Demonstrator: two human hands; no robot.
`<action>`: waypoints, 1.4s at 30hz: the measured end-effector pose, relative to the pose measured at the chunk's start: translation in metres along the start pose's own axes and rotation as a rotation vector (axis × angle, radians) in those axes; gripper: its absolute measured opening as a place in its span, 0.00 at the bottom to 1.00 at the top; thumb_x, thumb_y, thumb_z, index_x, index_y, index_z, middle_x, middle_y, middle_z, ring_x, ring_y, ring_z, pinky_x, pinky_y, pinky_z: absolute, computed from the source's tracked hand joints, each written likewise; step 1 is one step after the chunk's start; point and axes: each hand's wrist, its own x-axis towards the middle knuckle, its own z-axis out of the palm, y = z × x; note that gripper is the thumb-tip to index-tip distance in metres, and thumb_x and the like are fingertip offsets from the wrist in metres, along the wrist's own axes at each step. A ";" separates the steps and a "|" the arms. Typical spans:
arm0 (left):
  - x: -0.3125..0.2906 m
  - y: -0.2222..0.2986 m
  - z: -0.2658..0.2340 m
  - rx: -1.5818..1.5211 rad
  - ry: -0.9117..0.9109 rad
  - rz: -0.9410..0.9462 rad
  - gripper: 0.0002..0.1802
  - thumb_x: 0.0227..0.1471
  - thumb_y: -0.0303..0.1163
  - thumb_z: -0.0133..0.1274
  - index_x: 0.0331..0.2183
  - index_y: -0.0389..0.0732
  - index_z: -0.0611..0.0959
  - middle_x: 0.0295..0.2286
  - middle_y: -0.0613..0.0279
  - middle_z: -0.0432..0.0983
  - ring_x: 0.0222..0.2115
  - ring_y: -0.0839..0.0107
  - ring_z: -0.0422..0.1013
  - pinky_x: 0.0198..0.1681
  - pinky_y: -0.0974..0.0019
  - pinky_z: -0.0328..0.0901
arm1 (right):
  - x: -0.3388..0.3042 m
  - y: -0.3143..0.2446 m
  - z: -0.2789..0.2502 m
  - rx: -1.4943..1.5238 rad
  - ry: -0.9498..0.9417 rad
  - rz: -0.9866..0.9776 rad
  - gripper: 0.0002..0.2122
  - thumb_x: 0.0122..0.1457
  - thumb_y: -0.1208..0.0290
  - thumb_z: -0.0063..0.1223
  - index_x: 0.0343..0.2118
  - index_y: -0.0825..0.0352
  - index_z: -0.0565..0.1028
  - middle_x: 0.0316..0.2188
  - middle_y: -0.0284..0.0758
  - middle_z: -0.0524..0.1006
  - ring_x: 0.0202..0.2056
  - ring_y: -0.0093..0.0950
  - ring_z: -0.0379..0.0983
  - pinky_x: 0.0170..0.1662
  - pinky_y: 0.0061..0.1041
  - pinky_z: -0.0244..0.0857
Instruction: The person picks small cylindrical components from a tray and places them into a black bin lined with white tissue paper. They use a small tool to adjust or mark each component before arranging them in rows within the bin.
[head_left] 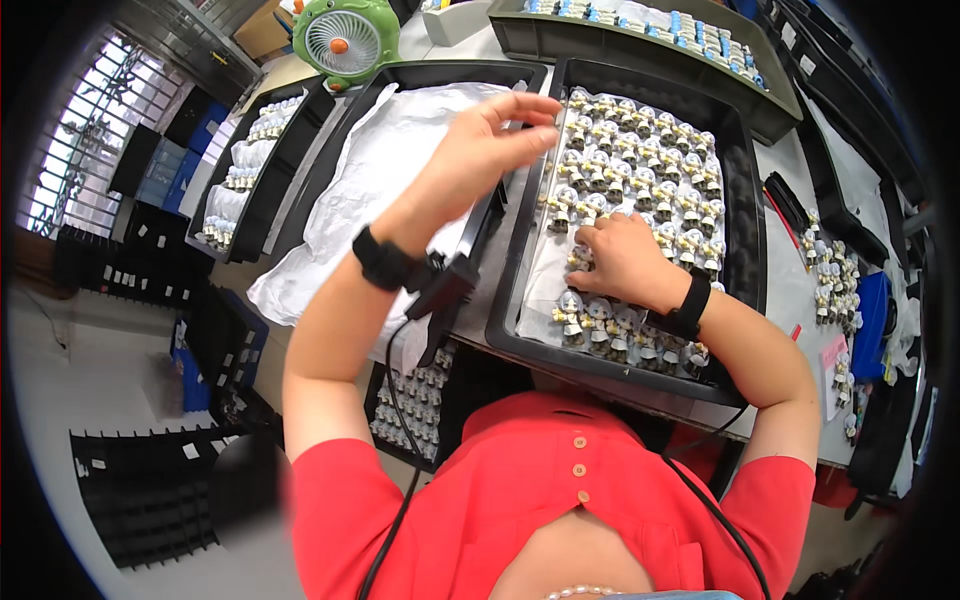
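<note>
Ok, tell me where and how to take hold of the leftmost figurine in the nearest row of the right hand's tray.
Grip the figurine around its body, just below the large rounded head, probably from its left: white liner shows on that side, leaving room to reach in, while a neighbouring figurine crowds its right.

The right hand (630,258) hides the figurines (600,320) beneath it; whether its fingers grip one cannot be told. The right forearm (750,340) covers part of the near right side of the tray (560,352). Whether the left hand (490,145) touches the tray is unclear. The figurines' finer details are too small to tell. The picture's edge cuts off the fan (345,45) and crate (625,52) at the far side, the necklace (585,590) at the near. A dark shape (247,490), near left, is blurred.
</note>
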 end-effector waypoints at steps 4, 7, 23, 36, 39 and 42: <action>-0.022 0.000 0.027 -0.086 -0.026 0.030 0.25 0.51 0.31 0.53 0.51 0.39 0.68 0.43 0.66 0.65 0.42 0.81 0.64 0.47 0.74 0.60 | 0.004 0.008 -0.025 0.329 0.407 -0.202 0.28 0.40 0.58 0.62 0.46 0.64 0.68 0.33 0.39 0.73 0.38 0.37 0.69 0.43 0.34 0.59; -0.026 -0.008 0.027 -0.293 0.067 -0.072 0.26 0.55 0.33 0.49 0.54 0.40 0.63 0.45 0.64 0.65 0.43 0.77 0.65 0.47 0.71 0.61 | 0.000 0.003 -0.058 0.486 0.666 -0.284 0.32 0.37 0.63 0.68 0.48 0.62 0.67 0.33 0.35 0.73 0.37 0.34 0.69 0.44 0.31 0.60; -0.029 -0.025 0.039 -0.694 -0.110 -0.027 0.28 0.57 0.33 0.45 0.57 0.39 0.57 0.50 0.54 0.64 0.46 0.58 0.68 0.46 0.61 0.67 | 0.006 0.010 -0.054 0.559 0.728 -0.334 0.43 0.34 0.67 0.71 0.56 0.63 0.59 0.44 0.37 0.70 0.46 0.35 0.65 0.51 0.33 0.58; -0.029 -0.030 0.039 -0.617 -0.044 -0.010 0.25 0.57 0.34 0.46 0.54 0.40 0.60 0.44 0.55 0.69 0.44 0.66 0.69 0.45 0.64 0.67 | 0.006 0.011 -0.052 0.615 0.721 -0.329 0.42 0.35 0.73 0.67 0.57 0.62 0.57 0.45 0.37 0.69 0.47 0.34 0.64 0.52 0.32 0.58; -0.029 -0.032 0.040 -0.641 -0.052 -0.018 0.22 0.56 0.34 0.46 0.50 0.41 0.61 0.43 0.55 0.70 0.43 0.64 0.70 0.44 0.64 0.67 | 0.004 0.009 -0.053 0.666 0.695 -0.298 0.43 0.35 0.73 0.66 0.58 0.62 0.55 0.45 0.37 0.68 0.47 0.34 0.64 0.53 0.32 0.57; -0.029 -0.035 0.040 -0.648 -0.041 -0.025 0.20 0.56 0.34 0.46 0.48 0.42 0.62 0.42 0.54 0.70 0.42 0.62 0.71 0.44 0.64 0.68 | 0.005 0.008 -0.053 0.704 0.680 -0.293 0.44 0.36 0.73 0.66 0.59 0.62 0.54 0.45 0.37 0.68 0.48 0.34 0.64 0.53 0.32 0.57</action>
